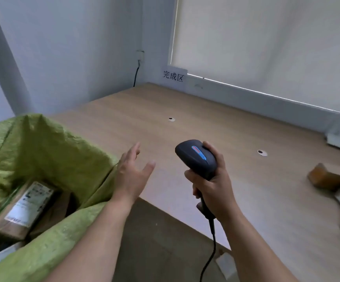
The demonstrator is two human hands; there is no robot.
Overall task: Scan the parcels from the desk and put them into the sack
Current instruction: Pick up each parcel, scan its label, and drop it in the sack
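Between parcels: the left hand point(132, 174), fingers spread and holding nothing, hovers at the rim of the green sack point(49, 151), where a labelled parcel point(24, 208) lies at 8 o'clock. The right hand point(212, 190) grips the scanner point(195, 157). The remaining parcels point(336, 186), blurred and seemingly two, wait on the desk point(185, 123) at 3 o'clock; the next move calls for reaching there.

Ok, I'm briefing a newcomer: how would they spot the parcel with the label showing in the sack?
Start at the green sack left of the wooden desk. Look into its opening: the brown cardboard parcel lies tilted there. Unlike the other parcels around it, it shows a white printed label.
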